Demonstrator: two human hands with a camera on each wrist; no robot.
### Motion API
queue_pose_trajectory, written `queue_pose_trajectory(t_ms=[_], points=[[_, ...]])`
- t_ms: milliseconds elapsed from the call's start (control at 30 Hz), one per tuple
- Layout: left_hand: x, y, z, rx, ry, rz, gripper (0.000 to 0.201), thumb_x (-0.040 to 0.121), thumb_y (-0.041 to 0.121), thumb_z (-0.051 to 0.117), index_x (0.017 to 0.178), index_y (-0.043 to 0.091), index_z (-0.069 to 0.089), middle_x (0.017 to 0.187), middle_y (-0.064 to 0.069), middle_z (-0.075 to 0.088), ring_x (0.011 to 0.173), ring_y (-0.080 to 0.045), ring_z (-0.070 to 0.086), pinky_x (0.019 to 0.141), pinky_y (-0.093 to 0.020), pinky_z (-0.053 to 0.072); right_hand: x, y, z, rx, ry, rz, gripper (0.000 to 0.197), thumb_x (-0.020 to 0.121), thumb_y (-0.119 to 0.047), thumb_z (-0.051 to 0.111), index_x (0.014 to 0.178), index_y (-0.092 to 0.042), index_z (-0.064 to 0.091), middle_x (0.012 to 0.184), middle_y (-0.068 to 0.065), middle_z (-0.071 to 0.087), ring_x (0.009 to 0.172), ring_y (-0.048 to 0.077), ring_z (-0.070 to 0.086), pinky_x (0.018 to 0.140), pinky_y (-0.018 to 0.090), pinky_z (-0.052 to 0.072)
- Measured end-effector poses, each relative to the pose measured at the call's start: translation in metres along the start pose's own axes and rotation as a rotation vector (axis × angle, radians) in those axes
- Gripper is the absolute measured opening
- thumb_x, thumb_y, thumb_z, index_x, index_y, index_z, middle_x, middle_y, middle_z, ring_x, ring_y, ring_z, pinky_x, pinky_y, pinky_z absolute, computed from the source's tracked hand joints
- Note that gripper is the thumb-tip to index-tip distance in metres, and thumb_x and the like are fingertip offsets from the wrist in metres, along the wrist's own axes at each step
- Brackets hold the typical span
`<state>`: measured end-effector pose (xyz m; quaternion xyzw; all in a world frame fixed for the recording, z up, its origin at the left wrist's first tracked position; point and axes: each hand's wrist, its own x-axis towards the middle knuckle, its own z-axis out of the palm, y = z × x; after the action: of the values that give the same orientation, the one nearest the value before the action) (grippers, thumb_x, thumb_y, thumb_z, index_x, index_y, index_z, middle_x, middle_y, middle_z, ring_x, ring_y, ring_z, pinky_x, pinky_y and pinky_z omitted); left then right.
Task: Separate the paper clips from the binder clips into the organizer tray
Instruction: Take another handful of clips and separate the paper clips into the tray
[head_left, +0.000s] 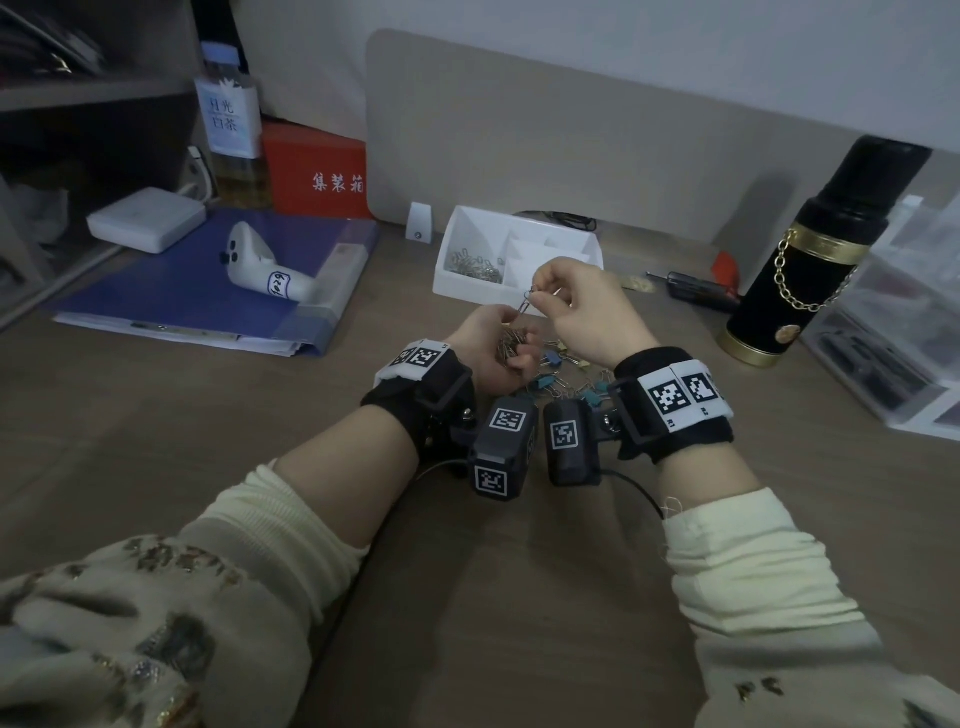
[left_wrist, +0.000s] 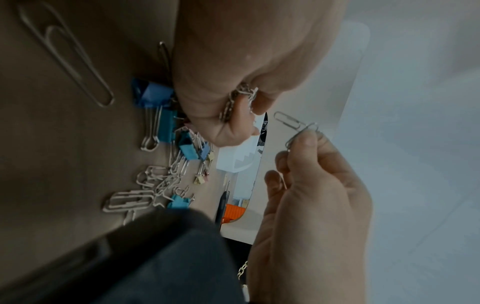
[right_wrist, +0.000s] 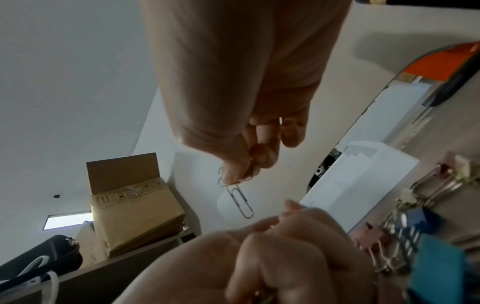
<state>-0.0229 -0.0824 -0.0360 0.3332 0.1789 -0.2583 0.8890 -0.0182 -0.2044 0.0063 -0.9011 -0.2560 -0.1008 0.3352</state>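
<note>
Here the right hand (head_left: 587, 306) pinches linked paper clips (head_left: 526, 304) above the desk's middle; the left hand (head_left: 493, 353) cups a bunch of paper clips (head_left: 511, 345).

A: The head view looks forward and down over both forearms at the desk (head_left: 156, 395), from well above.

B: And the 2 wrist views?

A: Very close. The left wrist view looks along the left hand (left_wrist: 233, 86) toward the right hand (left_wrist: 309, 185); the right wrist view tilts upward past its own fingers (right_wrist: 233, 170).

B: Shared ground?

A: All 3 catch the white organizer tray (head_left: 457, 249) and the linked paper clips (right_wrist: 240, 199).
</note>
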Motion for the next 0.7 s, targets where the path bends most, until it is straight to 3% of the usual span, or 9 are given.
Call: queue_pose_trajectory(t_ms=[133, 267, 400, 500, 567, 700], points=[[-0.0006, 0.0003, 0.0015, -0.028, -0.019, 0.001, 0.028, 0.094, 0.027, 0.038, 0.078, 0.010, 0.053, 0.059, 0.000, 0.047, 0.035, -0.011, 0.038, 0.027, -0.014, 0.021, -0.0005, -0.0013, 0.0042, 0.014, -0.036, -0.021, 0.008, 0.088, -0.014, 0.062, 0.082, -0.019, 0.059, 0.077, -0.006, 0.060, 0.055, 0.004, 0.058, 0.050, 0.007, 0.042], [-0.0021, 0.0009, 0.0019, -0.053, -0.053, 0.002, 0.030, 0.095, 0.025, 0.036, 0.077, 0.011, 0.054, 0.056, 0.001, 0.048, 0.032, -0.010, 0.039, 0.026, -0.014, 0.020, -0.0007, -0.0010, 0.0035, 0.050, -0.036, -0.005, 0.006, 0.084, -0.015, 0.068, 0.081, -0.020, 0.068, 0.074, -0.004, 0.066, 0.061, 0.013, 0.064, 0.057, 0.022, 0.052], [-0.0055, 0.0021, 0.0026, -0.086, -0.063, -0.003, 0.033, 0.097, 0.027, 0.035, 0.073, 0.010, 0.051, 0.056, 0.000, 0.046, 0.029, -0.009, 0.037, 0.023, -0.015, 0.018, -0.0013, -0.0011, 0.0029, 0.074, -0.021, -0.005, 0.008, 0.086, -0.015, 0.066, 0.088, -0.019, 0.073, 0.076, 0.007, 0.071, 0.065, 0.015, 0.066, 0.055, 0.008, 0.047], [-0.0071, 0.0019, 0.0024, -0.093, -0.066, 0.012, 0.034, 0.097, 0.026, 0.034, 0.071, 0.011, 0.049, 0.049, 0.001, 0.047, 0.027, -0.007, 0.034, 0.023, -0.015, 0.016, -0.0011, -0.0010, 0.0032, 0.091, 0.019, -0.013, 0.011, 0.088, -0.014, 0.063, 0.091, -0.015, 0.074, 0.085, 0.004, 0.072, 0.057, -0.008, 0.057, 0.052, 0.001, 0.039], [-0.0066, 0.0022, 0.0017, -0.081, -0.066, 0.032, 0.036, 0.098, 0.025, 0.033, 0.067, 0.012, 0.046, 0.045, 0.002, 0.044, 0.025, -0.006, 0.030, 0.023, -0.015, 0.014, 0.0003, 0.0002, 0.0036, 0.081, 0.065, -0.024, 0.013, 0.089, -0.015, 0.060, 0.088, -0.018, 0.073, 0.088, 0.001, 0.072, 0.051, -0.012, 0.051, 0.052, 0.001, 0.037], [-0.0070, 0.0034, 0.0027, -0.020, -0.033, 0.071, 0.037, 0.097, 0.019, 0.030, 0.061, 0.017, 0.037, 0.038, 0.007, 0.033, 0.022, -0.005, 0.021, 0.023, -0.015, 0.010, 0.0033, 0.0039, 0.0036, 0.061, 0.089, -0.023, 0.015, 0.090, -0.019, 0.058, 0.085, -0.024, 0.070, 0.088, -0.005, 0.071, 0.057, -0.002, 0.053, 0.056, 0.008, 0.040]])
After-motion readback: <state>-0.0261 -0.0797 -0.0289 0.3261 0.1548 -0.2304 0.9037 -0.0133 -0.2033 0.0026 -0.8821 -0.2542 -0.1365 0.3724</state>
